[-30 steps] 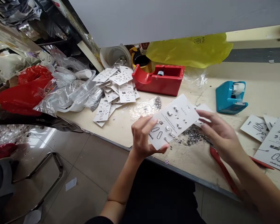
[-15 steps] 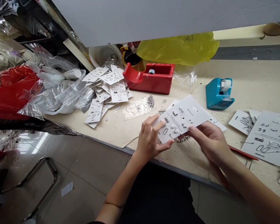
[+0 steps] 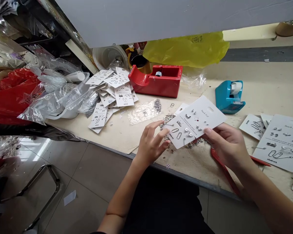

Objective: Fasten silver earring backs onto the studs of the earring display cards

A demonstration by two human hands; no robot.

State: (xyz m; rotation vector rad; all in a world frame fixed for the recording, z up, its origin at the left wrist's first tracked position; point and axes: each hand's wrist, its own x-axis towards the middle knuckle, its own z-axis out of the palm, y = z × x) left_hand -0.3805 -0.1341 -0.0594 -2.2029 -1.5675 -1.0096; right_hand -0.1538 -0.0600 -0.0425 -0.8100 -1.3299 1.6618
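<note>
My right hand [image 3: 228,143] pinches a white earring card [image 3: 197,113] by its lower right edge, thumb on the front. The card is tilted above the table and carries several small silvery earrings, with hoop shapes near its lower left. Beside the card's left edge is my left hand [image 3: 151,143], fingers spread; whether a fingertip touches the card I cannot tell. Small metal pieces [image 3: 168,119] lie in a heap beneath the card, partly hidden by it. Under my right wrist rests a tool with red handles [image 3: 223,170], its other end covered.
A red tape dispenser [image 3: 158,83] and a smaller blue one [image 3: 229,97] stand farther back. Earring cards lie in a pile [image 3: 123,94] at left and more cards [image 3: 280,143] at right. A clear bag [image 3: 145,112] lies between. Plastic bags [image 3: 61,94] crowd the left end.
My left hand has drawn back to the left from the card, its fingers spreading. My right hand has shifted the card slightly right and up.
</note>
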